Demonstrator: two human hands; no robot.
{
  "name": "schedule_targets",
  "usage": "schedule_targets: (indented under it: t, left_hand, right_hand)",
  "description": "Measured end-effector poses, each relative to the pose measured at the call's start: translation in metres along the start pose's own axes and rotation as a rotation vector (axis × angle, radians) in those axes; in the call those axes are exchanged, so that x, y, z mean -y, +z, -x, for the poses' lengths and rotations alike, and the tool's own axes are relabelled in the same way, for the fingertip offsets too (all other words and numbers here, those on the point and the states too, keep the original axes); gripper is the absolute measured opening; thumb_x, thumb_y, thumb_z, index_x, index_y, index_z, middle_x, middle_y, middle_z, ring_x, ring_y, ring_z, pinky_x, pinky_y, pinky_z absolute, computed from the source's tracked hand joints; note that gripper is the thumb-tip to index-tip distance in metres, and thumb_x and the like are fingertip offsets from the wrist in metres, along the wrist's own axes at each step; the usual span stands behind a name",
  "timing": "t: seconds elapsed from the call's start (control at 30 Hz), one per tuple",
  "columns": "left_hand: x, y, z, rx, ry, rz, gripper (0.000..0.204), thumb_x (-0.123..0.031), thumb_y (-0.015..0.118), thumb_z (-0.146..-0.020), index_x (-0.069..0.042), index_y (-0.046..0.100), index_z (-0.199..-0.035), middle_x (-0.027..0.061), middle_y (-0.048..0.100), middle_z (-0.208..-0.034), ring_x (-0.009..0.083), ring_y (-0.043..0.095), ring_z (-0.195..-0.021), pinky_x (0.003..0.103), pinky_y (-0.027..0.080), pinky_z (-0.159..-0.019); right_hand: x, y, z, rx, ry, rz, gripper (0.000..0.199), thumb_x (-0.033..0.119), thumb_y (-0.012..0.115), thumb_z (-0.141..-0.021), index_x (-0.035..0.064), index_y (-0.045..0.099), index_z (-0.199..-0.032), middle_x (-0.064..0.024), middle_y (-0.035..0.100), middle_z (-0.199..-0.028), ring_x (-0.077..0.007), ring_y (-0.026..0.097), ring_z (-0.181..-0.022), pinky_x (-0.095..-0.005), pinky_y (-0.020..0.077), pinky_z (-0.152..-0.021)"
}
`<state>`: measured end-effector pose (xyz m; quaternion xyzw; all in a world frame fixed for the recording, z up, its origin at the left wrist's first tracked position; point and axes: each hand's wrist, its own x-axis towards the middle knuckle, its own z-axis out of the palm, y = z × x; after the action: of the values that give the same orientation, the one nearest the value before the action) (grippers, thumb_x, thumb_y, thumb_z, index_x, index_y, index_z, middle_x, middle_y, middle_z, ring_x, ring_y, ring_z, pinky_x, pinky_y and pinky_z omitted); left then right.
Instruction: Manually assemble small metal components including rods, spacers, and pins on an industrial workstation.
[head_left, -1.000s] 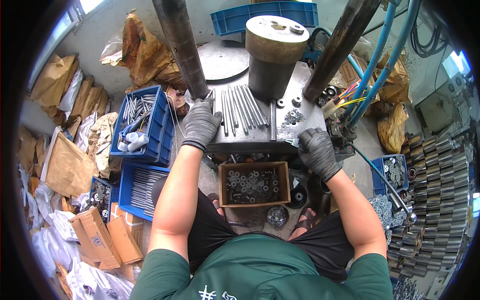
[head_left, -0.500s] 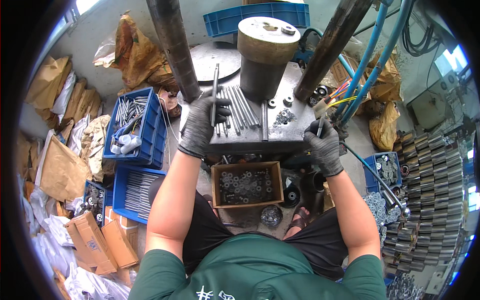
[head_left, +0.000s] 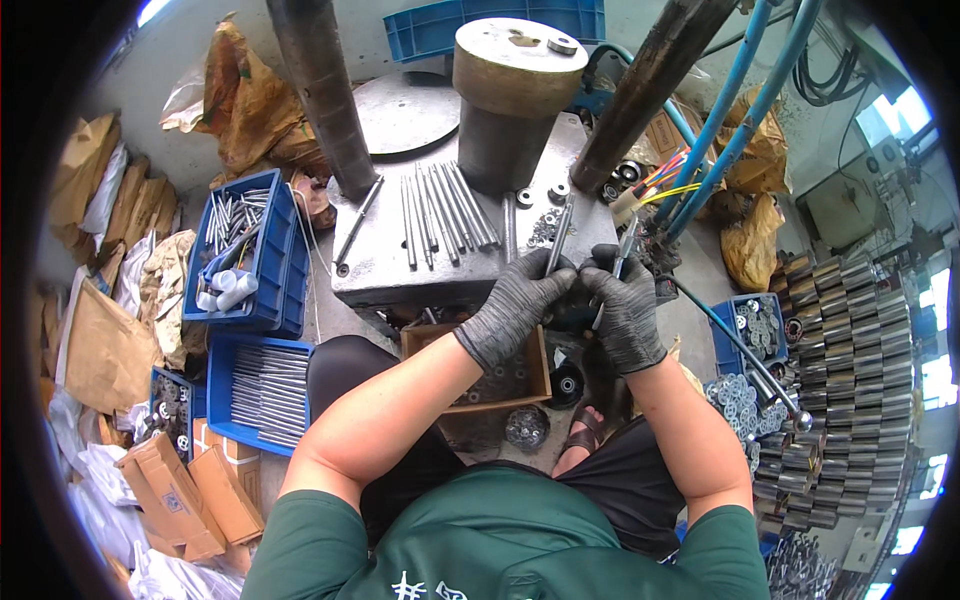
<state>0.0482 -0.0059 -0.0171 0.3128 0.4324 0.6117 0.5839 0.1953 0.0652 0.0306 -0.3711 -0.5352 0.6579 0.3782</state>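
Both my hands wear dark grey gloves and are close together just off the front right of the metal bench (head_left: 375, 280). My left hand (head_left: 518, 305) is closed around a steel shaft (head_left: 563, 232) that points up and away. Beside it, my right hand (head_left: 628, 312) grips a slim metal rod-like tool (head_left: 627, 246), whose exact kind I cannot make out. Several steel shafts (head_left: 440, 215) lie side by side on the bench, and a single shaft (head_left: 359, 225) lies apart at its left. Small rings (head_left: 543, 228) are scattered behind the held shaft.
A thick steel cylinder (head_left: 510, 110) stands on the bench between two dark posts (head_left: 325, 95) (head_left: 640, 95). Blue crates (head_left: 262, 395) with shafts are at left. A wooden box (head_left: 412, 345) sits below the bench. Stacked metal tubes (head_left: 850, 370) and blue hoses (head_left: 735, 130) are at right.
My left hand has swung right and nearer from above the row of shafts, toward my right hand. My right hand has moved slightly nearer. The single shaft at the bench's left now shows.
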Motion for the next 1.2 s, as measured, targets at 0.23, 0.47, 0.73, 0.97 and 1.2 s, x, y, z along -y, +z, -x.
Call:
schedule_targets:
  t: [0.23,0.47,0.73,0.97,1.2]
  left_hand:
    - [-0.005,0.001,-0.005,-0.064,-0.032,0.080,0.014,-0.019,0.062,-0.097,-0.006,0.062,-0.105,0.0014,0.063,-0.077,0.0078,0.054,-0.057,0.020,0.042,-0.047]
    - [-0.019,-0.012,-0.007,-0.132,-0.105,0.308,0.015,-0.012,0.063,-0.092,0.003,0.064,-0.095,0.0076,0.062,-0.071,0.0111,0.053,-0.051,0.020,0.040,-0.043]
    - [-0.023,-0.017,-0.004,-0.139,-0.102,0.426,0.007,-0.006,0.060,-0.093,-0.004,0.055,-0.099,0.0083,0.063,-0.081,0.0106,0.055,-0.056,0.021,0.039,-0.041]
    - [-0.026,-0.013,-0.001,-0.152,-0.112,0.432,0.010,-0.007,0.060,-0.094,-0.006,0.053,-0.100,0.0027,0.051,-0.071,0.0114,0.052,-0.054,0.022,0.038,-0.041]
    - [-0.024,-0.019,0.001,-0.109,-0.080,0.194,0.008,-0.012,0.061,-0.097,-0.006,0.056,-0.098,0.0019,0.056,-0.071,0.0095,0.054,-0.056,0.022,0.041,-0.046]
  right_hand:
    - [0.014,-0.013,0.002,0.102,0.247,-0.123,0.053,0.000,0.068,-0.085,-0.0044,0.050,-0.134,-0.0083,0.067,-0.100,-0.0149,0.066,-0.088,-0.0274,0.0541,-0.079]
    - [0.015,-0.032,0.005,0.318,-0.246,0.534,0.079,-0.002,0.072,-0.073,0.0016,0.044,-0.147,-0.0110,0.062,-0.116,-0.0244,0.062,-0.104,-0.0361,0.0519,-0.092]
    - [0.041,-0.027,0.012,0.233,-0.767,1.220,0.052,-0.001,0.067,-0.066,0.0069,0.067,-0.117,-0.0173,0.066,-0.108,-0.0397,0.061,-0.100,-0.0482,0.0490,-0.088]
    - [0.042,-0.028,0.009,0.271,-0.843,1.299,0.056,-0.005,0.068,-0.061,0.0065,0.068,-0.116,-0.0156,0.068,-0.105,-0.0388,0.061,-0.095,-0.0459,0.0508,-0.083]
    - [0.043,-0.027,0.008,0.269,-0.898,1.354,0.054,-0.005,0.067,-0.062,0.0064,0.068,-0.114,-0.0158,0.068,-0.105,-0.0387,0.061,-0.093,-0.0474,0.0503,-0.083]
